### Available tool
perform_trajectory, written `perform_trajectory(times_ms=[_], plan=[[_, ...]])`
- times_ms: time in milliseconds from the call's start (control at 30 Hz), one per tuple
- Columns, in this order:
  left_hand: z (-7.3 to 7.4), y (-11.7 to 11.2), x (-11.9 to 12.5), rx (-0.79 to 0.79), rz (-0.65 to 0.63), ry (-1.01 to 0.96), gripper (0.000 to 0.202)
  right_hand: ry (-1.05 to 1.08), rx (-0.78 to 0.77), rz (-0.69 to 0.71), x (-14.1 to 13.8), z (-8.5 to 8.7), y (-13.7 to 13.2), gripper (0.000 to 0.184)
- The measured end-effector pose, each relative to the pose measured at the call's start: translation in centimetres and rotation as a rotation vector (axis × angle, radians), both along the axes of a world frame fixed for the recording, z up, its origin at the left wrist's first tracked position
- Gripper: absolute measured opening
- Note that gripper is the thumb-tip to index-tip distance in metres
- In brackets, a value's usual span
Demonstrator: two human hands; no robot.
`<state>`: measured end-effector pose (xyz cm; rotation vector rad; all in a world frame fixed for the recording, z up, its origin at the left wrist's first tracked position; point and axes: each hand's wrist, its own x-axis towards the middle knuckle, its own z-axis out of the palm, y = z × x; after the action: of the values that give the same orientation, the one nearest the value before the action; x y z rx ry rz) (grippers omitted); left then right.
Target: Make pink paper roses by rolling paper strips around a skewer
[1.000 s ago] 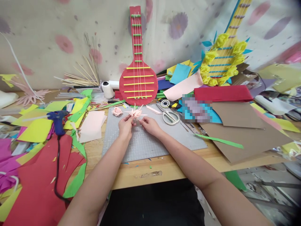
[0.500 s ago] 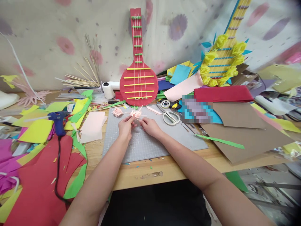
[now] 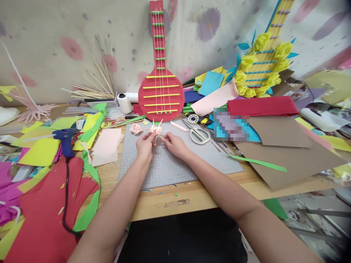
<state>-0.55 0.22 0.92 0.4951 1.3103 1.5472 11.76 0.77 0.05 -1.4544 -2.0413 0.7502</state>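
Near the frame's centre, the left hand [image 3: 144, 147] is pinching a pink flower [image 3: 155, 129] over a grey mat [image 3: 175, 166]; the right hand [image 3: 176, 145] is holding its fingers narrow beside it, their grip being unclear.

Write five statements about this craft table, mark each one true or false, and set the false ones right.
1. The left hand is holding a pink paper flower. True.
2. The scissors lie to the left of both hands. False: they lie on the grey cutting mat, to the right of the right hand.
3. A blue glue gun is left of the mat. True.
4. Yellow flowers decorate the red instrument. False: they are on the yellow instrument.
5. The right hand grips the glue gun. False: its fingertips are at the pink paper flower.
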Motion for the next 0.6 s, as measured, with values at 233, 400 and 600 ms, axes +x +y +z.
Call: perform_trajectory(times_ms=[233, 400, 600], plan=[[0.13, -0.25, -0.13, -0.027, -0.052, -0.014, 0.021, -0.046, 0.042, -0.039, -0.06, -0.26, -0.16, 0.018], [0.04, -0.24, -0.11, -0.027, -0.049, 0.010, 0.016, -0.044, 0.036, -0.038, 0.07, -0.39, -0.21, 0.019], [0.24, -0.26, -0.01, -0.048, -0.035, 0.064, 0.018, -0.033, 0.054, 0.001, 0.14, -0.68, 0.00, 0.020]])
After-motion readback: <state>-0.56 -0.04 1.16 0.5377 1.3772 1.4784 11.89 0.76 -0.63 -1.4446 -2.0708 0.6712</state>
